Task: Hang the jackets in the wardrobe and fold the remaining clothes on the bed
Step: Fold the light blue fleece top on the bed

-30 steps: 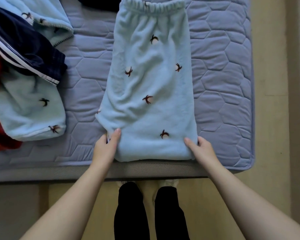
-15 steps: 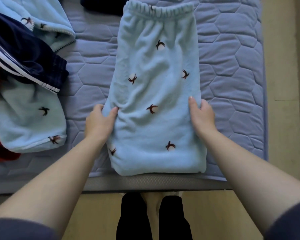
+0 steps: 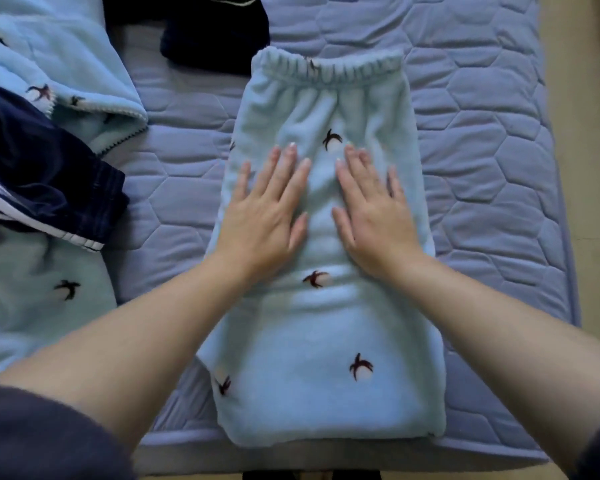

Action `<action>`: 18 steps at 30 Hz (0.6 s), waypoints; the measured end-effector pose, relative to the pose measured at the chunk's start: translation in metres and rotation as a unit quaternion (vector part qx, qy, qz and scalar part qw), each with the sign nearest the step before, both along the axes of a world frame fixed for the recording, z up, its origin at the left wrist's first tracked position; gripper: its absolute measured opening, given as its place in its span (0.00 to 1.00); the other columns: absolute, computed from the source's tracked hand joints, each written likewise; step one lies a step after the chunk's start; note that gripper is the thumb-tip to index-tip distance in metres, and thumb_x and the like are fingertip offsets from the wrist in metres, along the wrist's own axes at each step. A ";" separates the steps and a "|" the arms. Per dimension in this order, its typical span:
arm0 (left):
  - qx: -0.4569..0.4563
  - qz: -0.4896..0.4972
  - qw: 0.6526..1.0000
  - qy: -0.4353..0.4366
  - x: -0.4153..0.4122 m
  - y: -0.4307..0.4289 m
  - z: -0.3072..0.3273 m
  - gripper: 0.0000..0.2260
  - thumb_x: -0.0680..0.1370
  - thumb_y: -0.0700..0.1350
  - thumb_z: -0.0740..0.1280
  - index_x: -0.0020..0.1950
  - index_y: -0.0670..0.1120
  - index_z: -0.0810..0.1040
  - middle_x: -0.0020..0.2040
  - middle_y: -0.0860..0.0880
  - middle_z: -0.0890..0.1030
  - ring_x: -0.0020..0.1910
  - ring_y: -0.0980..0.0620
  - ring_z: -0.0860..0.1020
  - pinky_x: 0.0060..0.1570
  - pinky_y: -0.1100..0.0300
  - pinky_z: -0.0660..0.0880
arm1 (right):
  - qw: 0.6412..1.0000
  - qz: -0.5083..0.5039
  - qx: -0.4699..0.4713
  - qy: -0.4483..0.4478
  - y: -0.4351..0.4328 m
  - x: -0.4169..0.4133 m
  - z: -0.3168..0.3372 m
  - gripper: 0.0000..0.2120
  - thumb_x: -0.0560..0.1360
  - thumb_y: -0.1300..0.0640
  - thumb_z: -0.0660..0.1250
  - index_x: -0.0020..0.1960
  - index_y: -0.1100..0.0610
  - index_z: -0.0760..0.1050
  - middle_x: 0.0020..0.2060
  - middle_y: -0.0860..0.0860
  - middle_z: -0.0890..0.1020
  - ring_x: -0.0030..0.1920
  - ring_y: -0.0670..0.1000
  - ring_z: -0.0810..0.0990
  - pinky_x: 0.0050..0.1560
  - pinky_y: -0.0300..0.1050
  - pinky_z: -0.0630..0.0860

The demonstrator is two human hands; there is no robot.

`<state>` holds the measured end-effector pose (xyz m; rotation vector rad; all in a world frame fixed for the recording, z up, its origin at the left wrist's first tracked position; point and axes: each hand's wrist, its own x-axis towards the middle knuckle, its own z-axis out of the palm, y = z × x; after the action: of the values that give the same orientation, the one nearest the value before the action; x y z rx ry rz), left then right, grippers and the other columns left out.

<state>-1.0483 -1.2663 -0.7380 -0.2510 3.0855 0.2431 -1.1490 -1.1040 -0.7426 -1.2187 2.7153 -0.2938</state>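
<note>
- Pressing down on the pale blue fleece trousers (image 3: 312, 393), both hands lie palm-flat with the fingers straight and slightly spread. The left hand (image 3: 262, 220) and the right hand (image 3: 374, 216) sit side by side at mid-frame, close but apart, gripping nothing.
- The trousers lie lengthwise on the quilted mattress (image 3: 492, 161) at the centre of the frame. The gathered waistband (image 3: 329, 69) is toward the top, and the lower end reaches the bed's near edge.
- The fleece looks thick, light and limp, likely to puff back up rather than hold a crease, so each fold will probably need flattening. It seems more clingy than slippery.
- The best hold is probably the two lower corners, pinched and carried up toward the waistband.
- The cloth is plush, dotted with small dark bird-like motifs on white spots, and it wrinkles between the hands.
- At the left of the frame lie a navy striped garment (image 3: 49, 178) and matching blue fleece (image 3: 49, 60), and a dark garment (image 3: 215, 32) lies at upper centre.
</note>
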 end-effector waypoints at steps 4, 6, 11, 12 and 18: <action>-0.022 0.093 0.987 -0.129 -0.012 -0.039 -0.035 0.30 0.80 0.61 0.51 0.79 0.54 0.47 0.79 0.44 0.45 0.78 0.44 0.45 0.73 0.43 0.43 | 0.990 -0.070 0.119 -0.020 0.005 -0.030 -0.033 0.31 0.78 0.41 0.53 0.78 0.45 0.47 0.78 0.51 0.45 0.78 0.51 0.44 0.74 0.60 0.42; 0.018 0.189 0.969 -0.159 -0.011 -0.056 -0.039 0.29 0.80 0.60 0.50 0.79 0.54 0.45 0.79 0.44 0.45 0.78 0.44 0.45 0.74 0.42 0.43 | 0.986 -0.120 0.107 -0.051 0.011 -0.045 -0.036 0.32 0.78 0.41 0.53 0.78 0.47 0.45 0.78 0.50 0.45 0.78 0.50 0.42 0.73 0.63 0.41; 0.016 0.133 0.991 0.000 -0.025 -0.048 -0.010 0.31 0.77 0.52 0.51 0.79 0.45 0.50 0.79 0.42 0.47 0.78 0.44 0.46 0.74 0.44 0.44 | 0.997 -0.080 0.010 0.017 -0.010 -0.033 -0.009 0.32 0.78 0.46 0.51 0.78 0.58 0.51 0.78 0.56 0.50 0.78 0.54 0.47 0.73 0.62 0.40; 0.009 0.071 0.997 0.021 -0.033 -0.043 -0.006 0.31 0.77 0.51 0.53 0.78 0.45 0.51 0.79 0.43 0.49 0.78 0.45 0.48 0.74 0.44 0.45 | 0.999 -0.036 0.008 0.031 -0.018 -0.035 -0.006 0.32 0.78 0.46 0.51 0.78 0.59 0.52 0.78 0.56 0.52 0.78 0.55 0.49 0.73 0.60 0.41; -0.034 0.040 0.996 -0.068 -0.088 -0.053 -0.033 0.28 0.81 0.59 0.49 0.79 0.52 0.49 0.79 0.49 0.50 0.77 0.51 0.50 0.74 0.45 0.45 | 0.993 -0.047 0.099 0.031 -0.050 -0.098 -0.031 0.33 0.79 0.39 0.48 0.79 0.54 0.46 0.78 0.51 0.50 0.78 0.50 0.46 0.75 0.56 0.41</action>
<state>-1.1366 -1.3190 -0.7711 -0.3776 2.9558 0.1185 -1.2465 -1.1535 -0.7741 -1.0660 2.7794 0.0049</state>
